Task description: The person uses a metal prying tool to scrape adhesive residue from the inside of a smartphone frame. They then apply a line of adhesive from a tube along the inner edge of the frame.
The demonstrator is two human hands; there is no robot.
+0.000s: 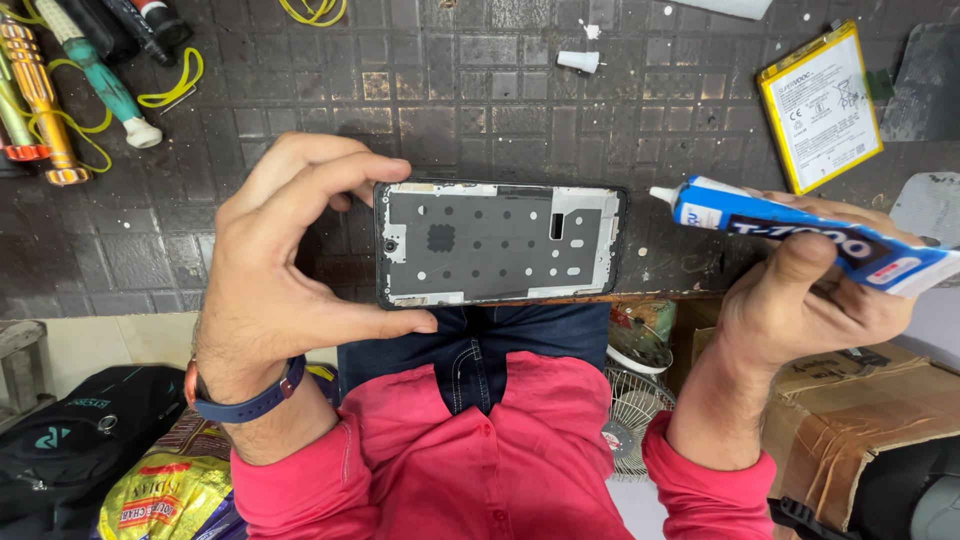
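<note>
Steadying the frame, glue at the ready

I'm pinching the phone frame [498, 244] in my left hand [290, 270] to brace it; my right hand [810, 300] is gripping the glue tube [800, 230], nozzle seemingly uncapped.

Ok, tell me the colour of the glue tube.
Blue with a white nozzle, glue tube in the right hand; head view.

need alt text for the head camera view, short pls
Seen from above, a person's left hand steadies an opened phone frame on a dark tiled work mat, while the right hand holds a blue glue tube with its nozzle near the frame's edge. A yellow-edged battery and screwdrivers lie nearby.
</note>
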